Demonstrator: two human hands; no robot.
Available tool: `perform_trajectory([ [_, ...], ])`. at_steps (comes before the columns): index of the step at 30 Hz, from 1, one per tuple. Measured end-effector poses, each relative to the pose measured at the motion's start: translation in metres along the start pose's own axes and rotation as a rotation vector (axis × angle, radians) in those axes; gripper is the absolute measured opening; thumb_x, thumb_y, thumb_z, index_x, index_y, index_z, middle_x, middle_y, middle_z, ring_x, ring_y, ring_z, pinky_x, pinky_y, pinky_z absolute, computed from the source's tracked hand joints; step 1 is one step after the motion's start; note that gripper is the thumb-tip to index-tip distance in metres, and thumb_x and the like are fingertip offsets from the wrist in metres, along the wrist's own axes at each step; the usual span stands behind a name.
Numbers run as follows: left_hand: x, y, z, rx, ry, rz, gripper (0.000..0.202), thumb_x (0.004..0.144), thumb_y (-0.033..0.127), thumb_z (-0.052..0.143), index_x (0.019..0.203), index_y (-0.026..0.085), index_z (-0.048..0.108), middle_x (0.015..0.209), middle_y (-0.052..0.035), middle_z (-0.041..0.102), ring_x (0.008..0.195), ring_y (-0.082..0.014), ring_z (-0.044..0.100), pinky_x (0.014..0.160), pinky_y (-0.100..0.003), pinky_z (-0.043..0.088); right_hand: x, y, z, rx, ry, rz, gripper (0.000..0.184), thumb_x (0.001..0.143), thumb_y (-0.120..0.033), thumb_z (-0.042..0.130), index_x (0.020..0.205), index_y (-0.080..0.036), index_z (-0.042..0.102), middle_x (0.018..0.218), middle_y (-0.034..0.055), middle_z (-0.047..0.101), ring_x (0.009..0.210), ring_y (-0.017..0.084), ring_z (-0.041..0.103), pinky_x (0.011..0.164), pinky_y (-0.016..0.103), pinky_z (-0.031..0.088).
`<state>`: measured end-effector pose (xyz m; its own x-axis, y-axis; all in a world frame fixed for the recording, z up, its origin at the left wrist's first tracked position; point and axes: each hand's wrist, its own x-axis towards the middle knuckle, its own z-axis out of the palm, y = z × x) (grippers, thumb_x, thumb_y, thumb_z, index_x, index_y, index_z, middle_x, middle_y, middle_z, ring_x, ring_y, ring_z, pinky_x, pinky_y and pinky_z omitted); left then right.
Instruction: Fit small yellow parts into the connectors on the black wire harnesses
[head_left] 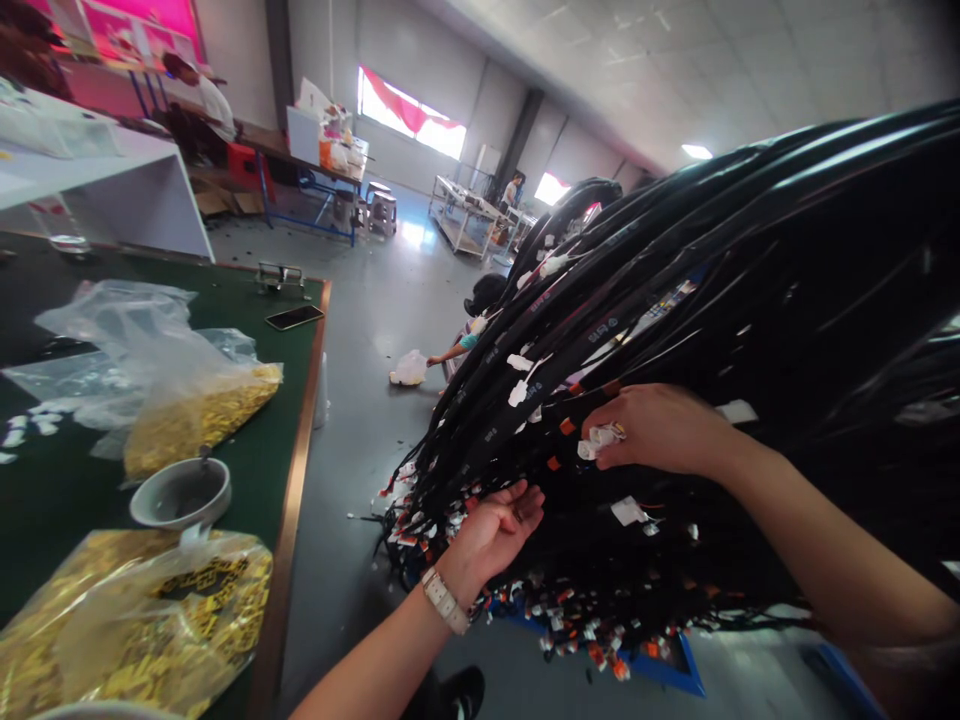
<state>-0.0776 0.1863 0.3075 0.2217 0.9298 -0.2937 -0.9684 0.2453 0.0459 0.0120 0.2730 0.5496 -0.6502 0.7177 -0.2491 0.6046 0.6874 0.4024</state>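
Observation:
A thick bundle of black-sheathed cables point(480, 400) hangs in front of me, with white and orange connectors on the cable ends. My right hand point(667, 430) is closed around a white plastic connector point(600, 440) at the middle of the bundle. Below and to the left, my left hand point(499, 525) is turned palm up, its fingers loosely bent and somewhat apart, with nothing visible in it. Close to this hand dangle more connectors point(450, 525) at the bundle's lower left. A white label or connector point(628, 511) hangs below my right hand.
A green-topped table point(292, 365) on the left bears bags of yellow parts point(217, 405), a grey bowl point(180, 512) and a phone point(294, 317). Behind the bundle, a person's arm point(454, 350) reaches to a plastic bag point(409, 368). A blue frame point(679, 670) stands under the cables.

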Motion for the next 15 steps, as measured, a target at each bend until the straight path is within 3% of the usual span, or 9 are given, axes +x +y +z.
perform_trajectory([
  [8,-0.003,0.0048,-0.0028,0.032,-0.064,-0.021,0.054,0.056,-0.018,0.036,0.095,0.009,0.062,0.109,-0.0124,0.07,0.106,-0.019,0.067,0.108,-0.038,0.041,0.0009,0.0019,0.0025,0.005,-0.001,-0.004,0.027,0.07,-0.036,0.073,0.097,-0.039,0.075,0.085,-0.0016,0.075,0.092,0.027,0.069,0.074,0.033,0.047],
  [15,-0.0036,0.0053,-0.0059,0.002,-0.043,-0.001,0.045,0.065,-0.019,0.04,0.095,0.009,0.059,0.112,-0.0147,0.07,0.109,-0.0227,0.067,0.108,-0.039,0.043,0.0009,0.0029,0.0041,0.012,0.012,-0.014,0.027,0.07,-0.036,0.074,0.097,-0.037,0.075,0.085,-0.0003,0.076,0.093,0.028,0.069,0.076,0.035,0.047],
])
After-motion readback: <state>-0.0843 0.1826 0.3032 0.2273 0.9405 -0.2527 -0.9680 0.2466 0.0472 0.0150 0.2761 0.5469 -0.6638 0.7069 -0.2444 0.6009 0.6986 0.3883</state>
